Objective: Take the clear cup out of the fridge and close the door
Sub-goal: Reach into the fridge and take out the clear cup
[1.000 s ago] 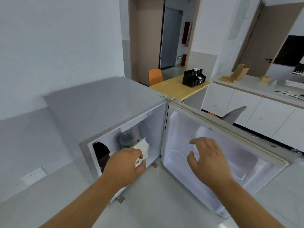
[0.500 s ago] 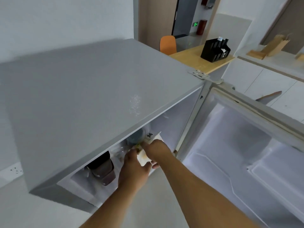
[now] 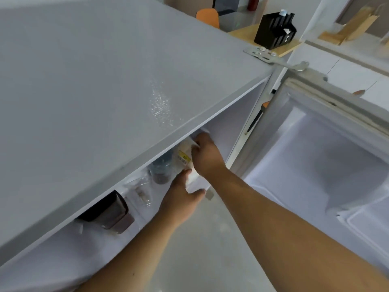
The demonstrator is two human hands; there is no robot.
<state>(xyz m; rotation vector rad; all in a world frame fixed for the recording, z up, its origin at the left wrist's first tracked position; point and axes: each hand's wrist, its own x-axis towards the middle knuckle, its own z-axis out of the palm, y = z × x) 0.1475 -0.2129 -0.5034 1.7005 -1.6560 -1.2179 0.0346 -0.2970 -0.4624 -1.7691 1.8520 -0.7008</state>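
One clear plastic cup stands inside the open grey fridge between one dark container and one bottle; the left hand and right hand both grip one white carton.

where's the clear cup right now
In the head view the clear cup stands inside the open fridge, between the dark container on its left and a bottle on its right, just left of the left hand.

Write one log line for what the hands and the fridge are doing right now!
fridge door: open | left hand: on white carton | right hand: on carton | clear cup: inside, untouched
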